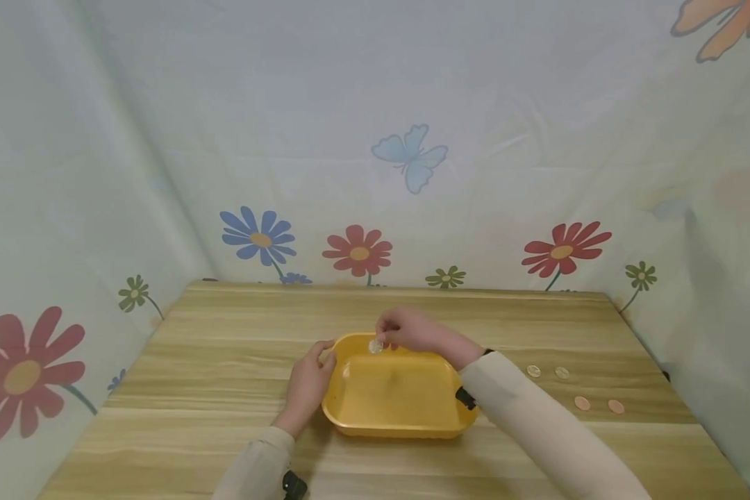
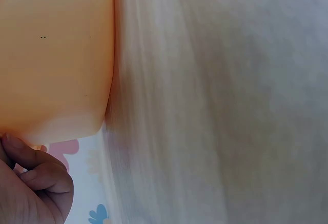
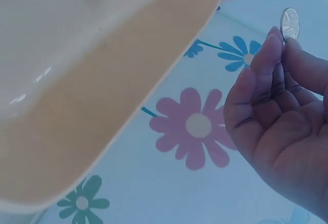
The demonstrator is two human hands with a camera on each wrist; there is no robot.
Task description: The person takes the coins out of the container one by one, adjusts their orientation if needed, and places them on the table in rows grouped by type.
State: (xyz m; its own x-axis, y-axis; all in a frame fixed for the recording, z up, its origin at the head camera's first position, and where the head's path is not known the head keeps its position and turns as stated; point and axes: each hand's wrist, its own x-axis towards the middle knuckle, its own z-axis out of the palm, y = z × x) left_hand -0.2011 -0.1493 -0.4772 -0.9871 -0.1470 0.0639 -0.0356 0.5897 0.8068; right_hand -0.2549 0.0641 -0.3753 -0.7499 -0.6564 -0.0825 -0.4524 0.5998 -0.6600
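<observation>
A yellow plastic basin (image 1: 390, 396) with rounded corners sits near the middle of the wooden table. My left hand (image 1: 309, 382) grips its left rim near the far corner; the left wrist view shows curled fingers (image 2: 48, 180) at the basin's edge. Over the far rim, my right hand (image 1: 412, 329) pinches a silver coin (image 1: 376, 345) between thumb and fingertips. In the right wrist view the coin (image 3: 290, 24) stands on edge, its face partly turned to the camera. No coin shows on the visible basin floor.
To the right on the table (image 1: 237, 333) lie two silvery coins, one silvery coin (image 1: 534, 371) beside another silvery coin (image 1: 562, 373). Nearer the front are two copper-coloured coins, a left copper coin (image 1: 582, 403) and a right copper coin (image 1: 615, 407). Flower-printed cloth (image 1: 300, 160) surrounds the table.
</observation>
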